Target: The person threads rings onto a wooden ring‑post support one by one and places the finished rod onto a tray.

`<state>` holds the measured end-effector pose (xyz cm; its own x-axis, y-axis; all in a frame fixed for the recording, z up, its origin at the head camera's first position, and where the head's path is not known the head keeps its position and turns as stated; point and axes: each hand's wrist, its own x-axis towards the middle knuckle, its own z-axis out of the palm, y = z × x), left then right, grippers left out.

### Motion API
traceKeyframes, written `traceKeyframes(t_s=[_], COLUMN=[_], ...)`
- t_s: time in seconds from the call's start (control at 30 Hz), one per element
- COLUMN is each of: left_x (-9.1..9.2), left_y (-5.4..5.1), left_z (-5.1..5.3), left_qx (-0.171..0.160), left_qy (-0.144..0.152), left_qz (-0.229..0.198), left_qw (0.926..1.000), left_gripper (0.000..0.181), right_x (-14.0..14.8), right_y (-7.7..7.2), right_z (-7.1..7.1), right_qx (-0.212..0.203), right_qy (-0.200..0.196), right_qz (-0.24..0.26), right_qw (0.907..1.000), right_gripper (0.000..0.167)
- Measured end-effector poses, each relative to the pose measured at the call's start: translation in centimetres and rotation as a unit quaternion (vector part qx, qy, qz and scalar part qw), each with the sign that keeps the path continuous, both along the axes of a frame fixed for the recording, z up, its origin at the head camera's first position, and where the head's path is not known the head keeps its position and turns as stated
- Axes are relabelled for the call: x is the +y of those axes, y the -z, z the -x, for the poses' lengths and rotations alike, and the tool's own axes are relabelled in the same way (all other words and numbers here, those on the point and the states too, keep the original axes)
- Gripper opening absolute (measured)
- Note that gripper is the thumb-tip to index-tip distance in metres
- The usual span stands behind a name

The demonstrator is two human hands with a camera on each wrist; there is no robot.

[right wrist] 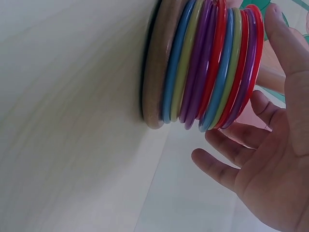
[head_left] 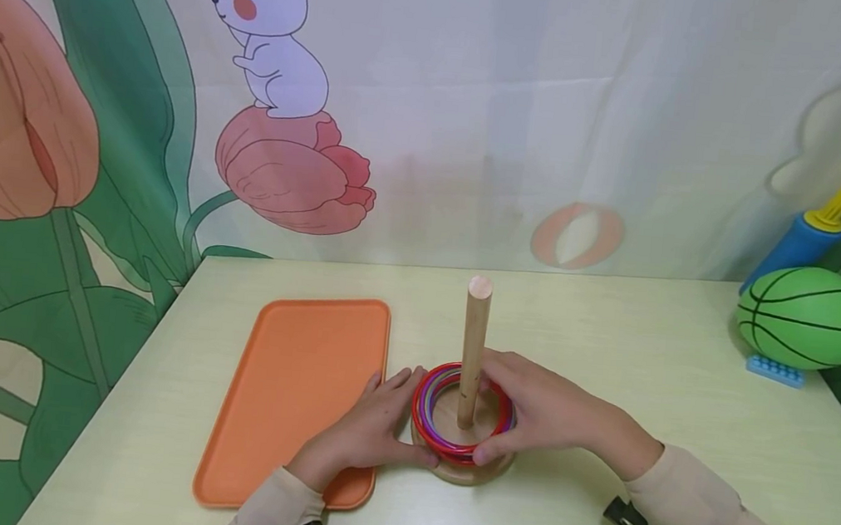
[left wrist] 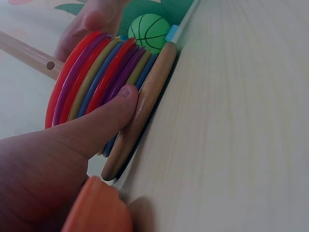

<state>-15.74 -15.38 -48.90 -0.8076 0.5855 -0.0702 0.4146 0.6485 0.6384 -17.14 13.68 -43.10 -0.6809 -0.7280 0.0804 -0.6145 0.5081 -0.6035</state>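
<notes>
A wooden ring-toss stand with a round base [left wrist: 140, 113] and an upright peg [head_left: 474, 350] stands near the middle of the table. Several red, purple, yellow-green and blue rings [right wrist: 212, 67] are stacked around the peg, resting low on the base. My left hand [head_left: 368, 429] spans the stand's left side, its fingers fairly straight, with the thumb [left wrist: 108, 113] lying against the lower rings by the base. Around the right side of the stack, my right hand [head_left: 554, 403] has its fingers spread and slightly bent. Its thumb and fingertips are beside the upper rings.
An orange tray [head_left: 304, 386] lies left of the stand, partly under the left hand. At the back right are a green ball [head_left: 806, 317], a blue toy brick [head_left: 775, 371] and a blue and yellow pump [head_left: 805, 238]. A printed curtain [head_left: 450, 90] hangs behind the table.
</notes>
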Motion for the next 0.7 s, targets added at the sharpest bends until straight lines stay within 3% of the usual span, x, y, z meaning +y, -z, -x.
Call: traceKeyframes(t_s=[0.27,0.4,0.6,0.7], left_x=[-0.1,-0.1,-0.2,-0.2], left_y=[0.1,0.0,0.1,0.2], left_z=[0.0,0.0,0.1,0.0], left_qx=[-0.003,-0.001,0.003,0.003], left_qy=[0.001,-0.001,-0.005,-0.002], left_qz=[-0.001,-0.005,-0.002,-0.003], left_qw=[1.0000,1.0000,1.0000,1.0000], left_gripper=[0.122,0.122,0.122,0.122], right_x=[-0.1,-0.1,1.2,1.7], right_y=[-0.1,0.0,-0.3,-0.4], right_z=[0.0,0.3,-0.4,-0.8], right_qx=[-0.006,-0.006,-0.004,-0.010], right_qy=[-0.001,-0.002,0.048,0.068], right_qz=[0.016,0.034,0.018,0.019], right_qw=[0.9999,0.9994,0.9987,0.9975], right_gripper=[0.082,0.091,0.123,0.125])
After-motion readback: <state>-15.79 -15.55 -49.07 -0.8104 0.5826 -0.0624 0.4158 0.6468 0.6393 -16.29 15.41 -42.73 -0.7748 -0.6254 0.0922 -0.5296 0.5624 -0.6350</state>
